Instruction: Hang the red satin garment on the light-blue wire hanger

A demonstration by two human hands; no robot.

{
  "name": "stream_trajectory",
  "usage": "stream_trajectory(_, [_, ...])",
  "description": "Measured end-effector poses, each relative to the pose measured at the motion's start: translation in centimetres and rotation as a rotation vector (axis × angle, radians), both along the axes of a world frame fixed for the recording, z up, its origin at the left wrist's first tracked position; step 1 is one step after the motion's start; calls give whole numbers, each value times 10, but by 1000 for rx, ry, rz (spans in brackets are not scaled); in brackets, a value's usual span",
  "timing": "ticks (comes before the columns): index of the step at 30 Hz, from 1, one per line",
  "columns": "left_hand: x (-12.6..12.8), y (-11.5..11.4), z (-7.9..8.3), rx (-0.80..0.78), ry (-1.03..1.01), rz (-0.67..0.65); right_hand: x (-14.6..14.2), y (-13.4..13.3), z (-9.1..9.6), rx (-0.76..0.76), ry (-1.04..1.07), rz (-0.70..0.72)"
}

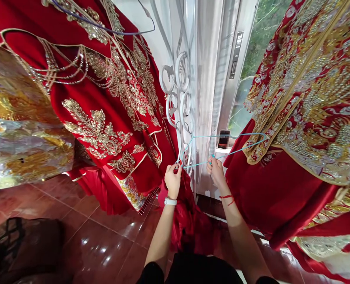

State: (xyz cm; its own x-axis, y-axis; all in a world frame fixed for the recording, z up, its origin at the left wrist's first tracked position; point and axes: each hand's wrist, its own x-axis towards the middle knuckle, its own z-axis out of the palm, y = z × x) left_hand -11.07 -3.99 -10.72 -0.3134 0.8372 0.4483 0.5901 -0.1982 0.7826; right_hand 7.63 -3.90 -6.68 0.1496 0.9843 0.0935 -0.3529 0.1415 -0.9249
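A thin light-blue wire hanger [231,153] stretches sideways in front of me. My left hand [173,180] is closed on its left end, with a bit of red fabric at the fingertips. Below that hand hangs a dark red garment [186,221]; how it is attached is hard to make out. My right hand [216,169] is curled closed around the lower wire of the hanger. The hanger's far right end overlaps the hem of a gold-embroidered red jacket [293,98] in view.
On the left hangs a red jacket [103,94] with gold beading, beside a gold-and-white garment [23,118]. A white scrollwork metal rack [183,71] stands ahead, near a window frame [236,59]. A dark bag-like bundle [29,244] lies on the red tiled floor [103,236].
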Motion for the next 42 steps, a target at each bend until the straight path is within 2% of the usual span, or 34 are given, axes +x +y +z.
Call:
stream_trajectory(6, [-8,6,4,11,69,-138,-1,3,0,-11,-8,-25])
stream_trajectory(10, [-27,5,6,-14,-55,-233,-2,6,-5,-10,-9,-35])
stream_trajectory(14, [-47,2,12,-147,-98,-316,-4,7,-8,-27,5,-71])
stream_trajectory(17, [-53,-4,21,-211,-116,-387,-4,7,-8,-36,3,-80])
stream_trajectory(19, [-52,-6,28,-203,-245,-436,-4,6,-10,-34,-7,-60])
stream_trajectory(21, [-50,-5,38,-182,-503,-427,-3,6,-11,-33,-19,-35])
stream_trajectory(23, [-53,-2,47,-177,-776,-359,0,6,-11,-29,-20,-24])
stream_trajectory(25, [-59,-1,53,-190,-952,-291,5,7,-9,-17,-10,3])
stream_trajectory(27, [-67,-4,52,-169,-1015,-235,11,7,-7,-3,3,68])
stream_trajectory(30, [-73,-17,38,-118,-985,-180,21,3,-14,-27,16,167])
stream_trajectory(31, [-73,-22,31,-121,-946,-172,24,0,-23,-61,4,176])
stream_trajectory(33, [-67,-30,18,-151,-865,-150,28,-13,-53,-157,-59,173])
stream_trajectory(36, [-52,-35,6,-188,-823,-117,21,-56,-121,-345,-240,223])
stream_trajectory(38, [-42,-35,4,-183,-827,-118,5,-96,-167,-568,-415,446])
stream_trajectory(39, [-38,-34,4,-178,-823,-125,-5,-116,-187,-655,-491,620])
stream_trajectory(40, [-35,-33,4,-173,-816,-136,-17,-135,-202,-704,-513,739])
stream_trajectory(42, [-31,-32,7,-176,-806,-168,-40,-163,-222,-753,-534,935])
